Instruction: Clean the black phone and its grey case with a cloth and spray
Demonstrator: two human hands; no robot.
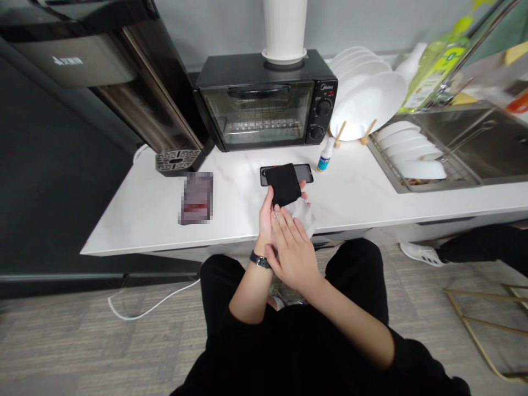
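Observation:
My left hand [266,214], with a dark watch on its wrist, is palm up around a flat black square object [284,184], its exact kind unclear. The thumb lies along the object's left edge and fingertips show at its right. Across the left palm lies my right hand [291,245], its fingers stretched out flat and close together. A pale grey cloth [306,216] bulges out beside the right fingers, between the two hands; most of it is hidden. Just behind the black object, a dark phone-like slab [306,171] lies on the counter, partly covered from view.
A small spray bottle [324,156] stands right of the slab on the white counter [363,201]. Behind are a toaster oven [264,113] and plates [367,102] in a rack. A blurred pouch-like item [197,198] and a drinks dispenser [177,160] are left; a sink [474,143] is right.

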